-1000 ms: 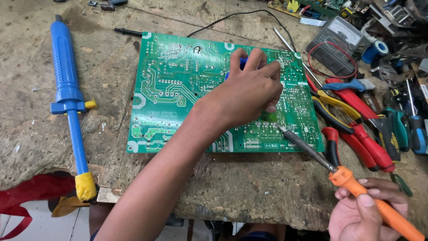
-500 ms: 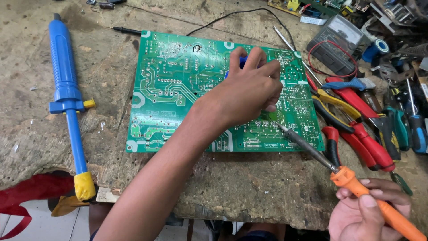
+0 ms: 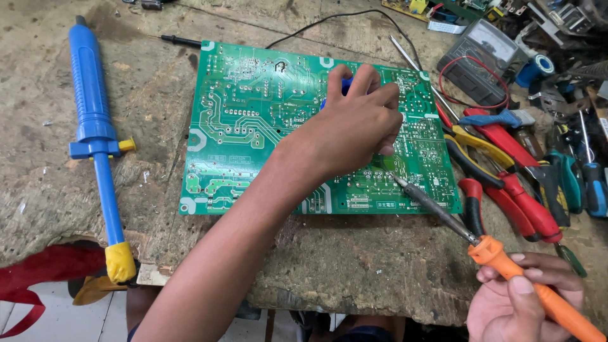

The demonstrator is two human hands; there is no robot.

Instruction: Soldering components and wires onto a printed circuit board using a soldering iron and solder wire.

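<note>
— How far along are we?

— I'm holding the orange soldering iron in my right hand, its tip touching the green circuit board's near edge. My left hand is pinching something blue on the board; no finished joint shows.

— Room to move?

— Pliers are crowding the right; the desk edge is running close.

A long blue desoldering pump with a yellow tip lies at the left on the worn workbench. Red-handled pliers and screwdrivers crowd the right, a grey multimeter beyond them.
</note>
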